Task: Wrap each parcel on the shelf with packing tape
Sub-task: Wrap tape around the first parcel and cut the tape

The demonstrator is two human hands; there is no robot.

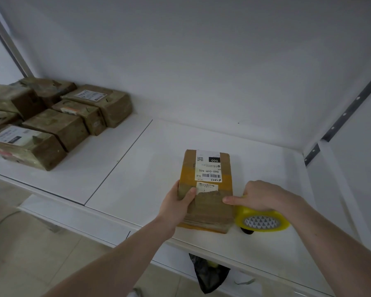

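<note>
A brown cardboard parcel (208,202) with a white shipping label and a band of yellow tape across its top lies on the white shelf (137,163), near the front edge. My left hand (178,202) grips its near left side, thumb on top. My right hand (263,196) holds a yellow roll of packing tape (263,221) against the parcel's right side, with the thumb reaching onto the parcel's top edge.
Several taped brown parcels (51,123) are piled at the shelf's left end. A white wall backs the shelf, and a perforated metal upright (349,108) runs at the right. A black bag (208,273) hangs below the shelf front. Tiled floor lies at lower left.
</note>
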